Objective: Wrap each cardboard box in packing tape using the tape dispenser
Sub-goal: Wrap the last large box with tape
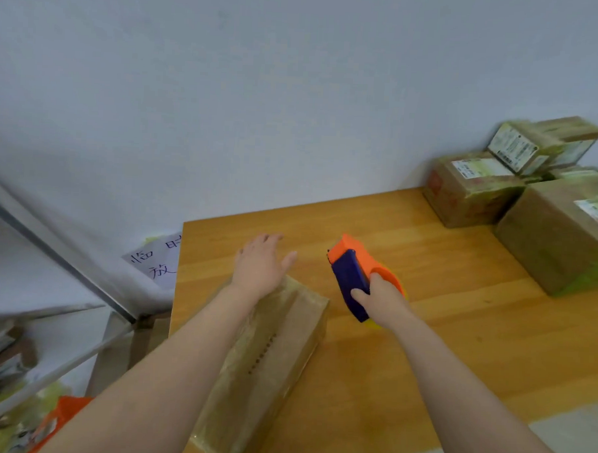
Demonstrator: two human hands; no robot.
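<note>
A long brown cardboard box (271, 355) lies on the wooden table (441, 301), running from the near edge toward the middle, with shiny tape along its top. My left hand (260, 264) hovers over the box's far end, palm down, fingers spread, holding nothing. To the right of the box my right hand (383, 303) grips an orange and blue tape dispenser (352, 275), its orange nose pointing away from me, just above the table.
Several taped cardboard boxes (531, 202) with shipping labels are stacked at the table's far right corner. A white wall rises behind. A paper with handwritten characters (155, 259) and metal shelving (50, 249) lie left of the table, with an orange item (63, 418) lower left.
</note>
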